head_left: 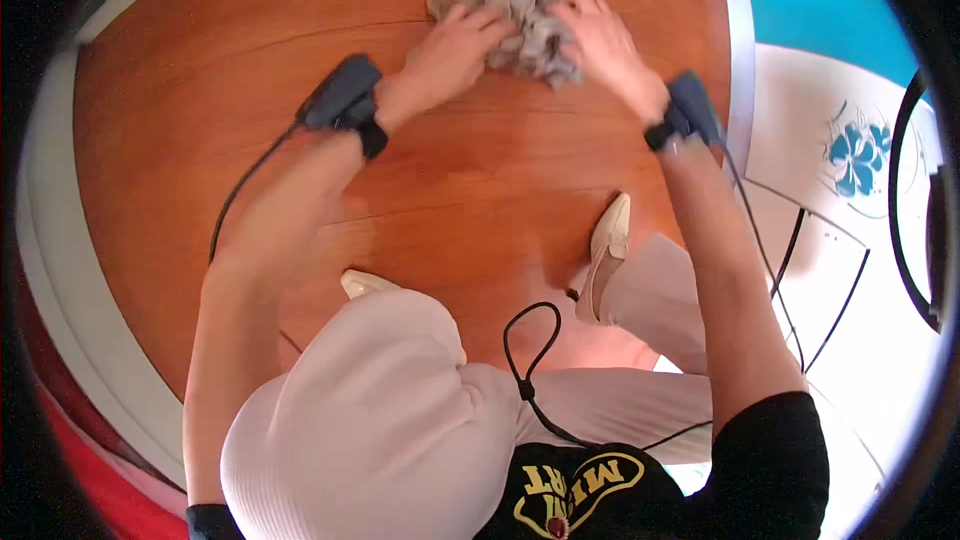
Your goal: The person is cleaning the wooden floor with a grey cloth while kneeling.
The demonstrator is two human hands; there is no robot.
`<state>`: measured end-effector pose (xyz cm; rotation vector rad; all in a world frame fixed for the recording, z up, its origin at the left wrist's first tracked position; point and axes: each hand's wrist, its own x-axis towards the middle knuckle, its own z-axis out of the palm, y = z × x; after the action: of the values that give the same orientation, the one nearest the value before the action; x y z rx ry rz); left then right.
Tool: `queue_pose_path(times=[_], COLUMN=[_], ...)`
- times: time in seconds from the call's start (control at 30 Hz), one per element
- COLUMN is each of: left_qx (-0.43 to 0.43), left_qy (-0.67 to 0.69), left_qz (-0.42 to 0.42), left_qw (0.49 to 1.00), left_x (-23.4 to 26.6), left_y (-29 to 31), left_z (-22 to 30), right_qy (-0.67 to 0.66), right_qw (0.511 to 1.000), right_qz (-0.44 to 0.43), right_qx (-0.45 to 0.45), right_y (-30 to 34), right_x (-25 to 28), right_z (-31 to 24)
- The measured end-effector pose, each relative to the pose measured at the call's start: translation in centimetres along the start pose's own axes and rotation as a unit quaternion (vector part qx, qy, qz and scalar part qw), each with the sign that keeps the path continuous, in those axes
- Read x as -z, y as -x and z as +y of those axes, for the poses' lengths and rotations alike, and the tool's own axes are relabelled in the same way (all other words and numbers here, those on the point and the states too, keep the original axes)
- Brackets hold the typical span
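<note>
A crumpled grey-brown cloth [527, 28] lies bunched on the reddish-brown wooden floor [480, 160], at the far side in front of me. My left hand [462, 45] grips its left part, fingers bent over the folds. From the right, my right hand [603, 45] holds the other side, its fingers closing into the fabric. Both hands are slightly blurred, and the fingertips are partly lost in the cloth. Each wrist carries a dark strapped device, one on the left [345, 95] and one on the right [692, 105], with a cable running back along the arm.
My light shoes [608, 230] stand on the floor between the knees and the cloth. A looped black cable [530, 340] hangs before my body. On the right is a white panel with a blue flower pattern [858, 155]. A pale border [65, 170] edges the floor at left.
</note>
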<state>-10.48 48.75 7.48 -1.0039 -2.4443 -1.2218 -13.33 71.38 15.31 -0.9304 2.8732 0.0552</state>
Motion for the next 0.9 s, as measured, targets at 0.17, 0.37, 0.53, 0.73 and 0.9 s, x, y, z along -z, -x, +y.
queue_pose_path(times=[0.17,0.37,0.53,0.73,0.9], left_qx=[-0.035,-0.131,-0.144,-0.089,-0.013], left_qy=[-0.03,0.057,0.187,0.355,0.402], left_qz=[-0.139,-0.246,-0.298,-0.488,-0.364], left_qw=[0.989,0.959,0.925,0.792,0.84], left_x=[-6.7,-9.8,-8.7,-5.2,-3.4], left_y=[0.2,6.4,12.7,19.7,14.4], left_z=[0.5,8.6,13.0,15.9,12.4], right_qy=[-0.076,-0.102,0.011,-0.3,-0.248], right_qw=[0.994,0.957,0.927,0.776,0.887], right_qz=[-0.008,-0.171,-0.349,-0.506,-0.389], right_qx=[-0.077,-0.213,-0.137,-0.228,0.022], right_y=[5.8,19.3,24.1,25.3,18.5], right_x=[-5.1,-6.0,-8.2,-4.4,-6.5], right_z=[3.4,-3.2,-11.7,-20.3,-13.5])
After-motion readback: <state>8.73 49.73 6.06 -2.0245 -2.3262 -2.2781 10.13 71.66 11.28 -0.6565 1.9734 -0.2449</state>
